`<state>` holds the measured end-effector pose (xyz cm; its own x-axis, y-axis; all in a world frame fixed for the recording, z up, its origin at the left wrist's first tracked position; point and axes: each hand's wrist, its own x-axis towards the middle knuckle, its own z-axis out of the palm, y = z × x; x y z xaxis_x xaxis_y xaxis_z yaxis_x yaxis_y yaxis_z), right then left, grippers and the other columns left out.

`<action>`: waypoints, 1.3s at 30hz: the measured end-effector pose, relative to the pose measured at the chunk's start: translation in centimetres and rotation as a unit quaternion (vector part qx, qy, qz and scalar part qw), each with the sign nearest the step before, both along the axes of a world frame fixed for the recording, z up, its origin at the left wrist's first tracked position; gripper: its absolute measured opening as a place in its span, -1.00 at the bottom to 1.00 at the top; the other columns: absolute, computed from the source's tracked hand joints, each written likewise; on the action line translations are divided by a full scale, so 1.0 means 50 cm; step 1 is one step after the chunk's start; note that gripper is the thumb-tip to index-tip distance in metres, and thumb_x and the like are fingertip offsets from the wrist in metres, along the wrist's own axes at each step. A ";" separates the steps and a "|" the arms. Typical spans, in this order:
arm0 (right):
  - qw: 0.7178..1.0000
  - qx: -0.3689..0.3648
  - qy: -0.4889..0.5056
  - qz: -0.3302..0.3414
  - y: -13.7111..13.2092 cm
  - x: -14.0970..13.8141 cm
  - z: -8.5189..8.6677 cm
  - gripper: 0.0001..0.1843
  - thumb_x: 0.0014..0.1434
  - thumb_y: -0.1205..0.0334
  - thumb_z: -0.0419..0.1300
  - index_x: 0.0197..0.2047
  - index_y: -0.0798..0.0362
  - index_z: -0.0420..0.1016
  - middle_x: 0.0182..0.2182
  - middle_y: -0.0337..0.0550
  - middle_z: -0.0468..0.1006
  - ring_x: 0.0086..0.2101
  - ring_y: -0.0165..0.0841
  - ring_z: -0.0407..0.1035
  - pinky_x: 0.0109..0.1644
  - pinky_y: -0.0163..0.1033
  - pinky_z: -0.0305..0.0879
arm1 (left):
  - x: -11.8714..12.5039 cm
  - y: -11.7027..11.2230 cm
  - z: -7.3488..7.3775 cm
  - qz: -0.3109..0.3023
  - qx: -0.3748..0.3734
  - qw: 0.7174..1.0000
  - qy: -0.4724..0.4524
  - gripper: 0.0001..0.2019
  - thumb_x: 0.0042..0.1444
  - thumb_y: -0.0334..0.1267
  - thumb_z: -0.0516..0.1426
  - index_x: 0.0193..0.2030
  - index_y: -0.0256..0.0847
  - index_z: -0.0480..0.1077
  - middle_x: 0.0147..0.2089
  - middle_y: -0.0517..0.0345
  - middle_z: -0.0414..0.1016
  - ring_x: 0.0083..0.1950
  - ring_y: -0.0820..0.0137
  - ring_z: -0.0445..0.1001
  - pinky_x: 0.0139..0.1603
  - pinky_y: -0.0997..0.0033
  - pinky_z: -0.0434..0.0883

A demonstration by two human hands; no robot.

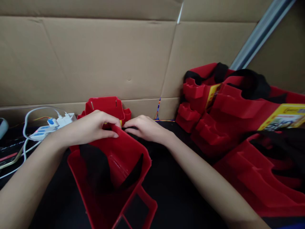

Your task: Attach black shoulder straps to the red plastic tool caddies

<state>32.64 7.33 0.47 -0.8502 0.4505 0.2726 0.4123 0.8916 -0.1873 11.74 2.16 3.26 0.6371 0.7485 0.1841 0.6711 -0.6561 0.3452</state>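
Observation:
A red plastic tool pouch [114,168] stands in front of me with its open top tilted toward me. A black strap [97,168] runs inside it. My left hand [95,127] is closed on the pouch's far rim, thumb inside and fingers over the outer side. Just right of it, my right hand [145,128] has its fingers curled on black webbing at the pouch's far outer side. The fingertips there are partly hidden. Behind both hands sits another red plastic pouch [103,105], with slots near its top edge.
Several red pouches [228,114] with black straps and yellow labels are grouped on the right. At left lie a white power strip [64,121], white cables [25,127] and a phone-like device [10,157]. A cardboard wall [107,57] closes off the back of the black surface.

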 end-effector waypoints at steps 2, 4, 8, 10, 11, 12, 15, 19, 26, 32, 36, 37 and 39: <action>0.993 0.045 -0.036 -0.104 0.026 0.023 0.000 -0.76 0.25 0.22 0.07 -0.10 -0.02 0.53 -0.16 -0.15 0.59 -0.16 -0.33 0.46 -0.14 -0.32 0.25 | -0.005 -0.003 -0.002 0.007 -0.019 1.000 -0.011 -0.86 0.14 -0.17 0.14 -0.26 -0.14 0.48 -0.29 0.28 0.55 -0.28 0.46 0.48 -0.28 0.54 0.34; 0.969 0.066 -0.091 -0.221 0.062 0.061 0.002 -0.78 0.22 0.21 0.10 -0.14 -0.06 0.55 -0.18 -0.15 0.60 -0.15 -0.29 0.46 -0.14 -0.29 0.27 | -0.009 -0.009 -0.005 0.016 -0.031 0.999 -0.024 -0.82 0.15 -0.13 0.12 -0.26 -0.14 0.48 -0.27 0.25 0.55 -0.27 0.45 0.48 -0.27 0.53 0.35; 0.933 0.055 -0.126 -0.331 0.122 0.124 -0.007 -0.83 0.07 0.32 0.20 -0.27 0.08 0.59 -0.30 0.04 0.60 -0.22 -0.14 0.49 -0.20 -0.16 0.32 | -0.010 -0.018 -0.007 0.025 -0.022 0.999 -0.022 -0.81 0.16 -0.12 0.11 -0.25 -0.14 0.49 -0.29 0.22 0.54 -0.30 0.44 0.48 -0.29 0.50 0.36; 0.928 0.039 -0.130 -0.346 0.130 0.131 -0.015 -0.84 0.01 0.37 0.23 -0.30 0.13 0.60 -0.32 0.09 0.60 -0.24 -0.10 0.49 -0.22 -0.12 0.34 | -0.010 -0.018 -0.006 0.027 -0.016 0.999 -0.016 -0.82 0.16 -0.13 0.11 -0.25 -0.13 0.49 -0.29 0.23 0.54 -0.31 0.44 0.48 -0.29 0.50 0.36; 0.930 0.029 -0.132 -0.341 0.127 0.127 -0.017 -0.84 -0.01 0.39 0.24 -0.31 0.14 0.60 -0.32 0.10 0.60 -0.24 -0.10 0.50 -0.21 -0.11 0.35 | -0.010 -0.017 -0.007 0.027 -0.015 0.999 -0.016 -0.82 0.16 -0.12 0.11 -0.25 -0.12 0.49 -0.29 0.24 0.54 -0.31 0.45 0.47 -0.30 0.50 0.36; 0.934 0.020 -0.134 -0.330 0.120 0.119 -0.017 -0.82 -0.01 0.39 0.24 -0.28 0.12 0.60 -0.29 0.07 0.60 -0.22 -0.13 0.49 -0.18 -0.13 0.36 | -0.010 -0.016 -0.007 0.027 -0.016 0.999 -0.017 -0.82 0.16 -0.12 0.11 -0.25 -0.12 0.49 -0.29 0.24 0.54 -0.31 0.45 0.47 -0.30 0.51 0.36; 0.980 -0.032 -0.073 -0.184 0.080 0.078 -0.006 -0.69 0.13 0.32 0.17 -0.03 -0.01 0.51 -0.06 -0.13 0.55 -0.06 -0.33 0.43 0.01 -0.26 0.31 | -0.008 -0.014 -0.011 0.031 -0.015 0.999 -0.014 -0.83 0.16 -0.12 0.12 -0.27 -0.12 0.49 -0.31 0.25 0.54 -0.33 0.45 0.47 -0.33 0.52 0.35; 0.976 -0.161 0.112 0.098 0.012 0.027 0.015 -0.63 0.27 0.23 0.04 0.13 0.04 0.35 0.06 -0.15 0.45 0.03 -0.42 0.35 0.13 -0.28 0.23 | -0.015 -0.026 -0.003 0.017 0.028 0.999 -0.023 -0.80 0.16 -0.15 0.13 -0.09 -0.05 0.43 -0.16 0.24 0.53 -0.18 0.43 0.47 -0.18 0.50 0.38; 0.970 -0.183 0.157 0.031 -0.068 0.020 0.043 -0.61 0.25 0.13 0.06 0.11 0.06 0.35 -0.03 -0.11 0.50 -0.11 -0.39 0.43 -0.03 -0.28 0.33 | -0.036 -0.088 0.007 -0.027 0.117 0.988 0.095 -0.72 0.05 -0.20 0.21 -0.07 0.04 0.35 0.05 0.19 0.36 -0.06 0.33 0.43 -0.12 0.44 0.40; 0.965 -0.224 0.125 0.046 -0.094 0.016 0.049 -0.62 0.22 0.30 0.08 0.11 0.00 0.37 -0.19 -0.19 0.54 -0.21 -0.45 0.42 -0.13 -0.34 0.34 | 0.015 -0.088 -0.028 0.044 0.204 0.960 0.185 -0.82 0.10 -0.42 0.04 -0.25 -0.11 0.42 -0.15 0.08 0.46 -0.17 0.23 0.46 -0.15 0.21 0.39; 0.963 -0.237 0.120 0.053 -0.087 0.019 0.050 -0.57 0.20 0.35 0.08 0.14 0.00 0.35 -0.21 -0.21 0.54 -0.25 -0.48 0.41 -0.16 -0.37 0.34 | 0.004 -0.072 -0.009 -0.008 0.132 0.977 0.170 -0.82 0.22 -0.31 -0.03 -0.25 -0.10 0.40 -0.20 0.14 0.48 -0.24 0.32 0.45 -0.24 0.31 0.34; 0.962 -0.241 0.117 0.055 -0.084 0.021 0.051 -0.57 0.20 0.34 0.08 0.15 -0.01 0.34 -0.20 -0.21 0.54 -0.26 -0.48 0.41 -0.16 -0.37 0.34 | -0.004 -0.069 -0.004 -0.020 0.118 0.980 0.160 -0.82 0.24 -0.28 -0.04 -0.22 -0.09 0.38 -0.21 0.14 0.48 -0.25 0.34 0.45 -0.26 0.34 0.33; 0.958 -0.257 0.111 0.064 -0.075 0.021 0.049 -0.59 0.22 0.28 0.08 0.15 -0.02 0.35 -0.18 -0.20 0.54 -0.24 -0.47 0.41 -0.15 -0.36 0.34 | -0.017 -0.063 0.002 -0.028 0.101 0.986 0.134 -0.83 0.26 -0.26 -0.06 -0.20 -0.09 0.35 -0.25 0.17 0.47 -0.28 0.39 0.43 -0.29 0.39 0.30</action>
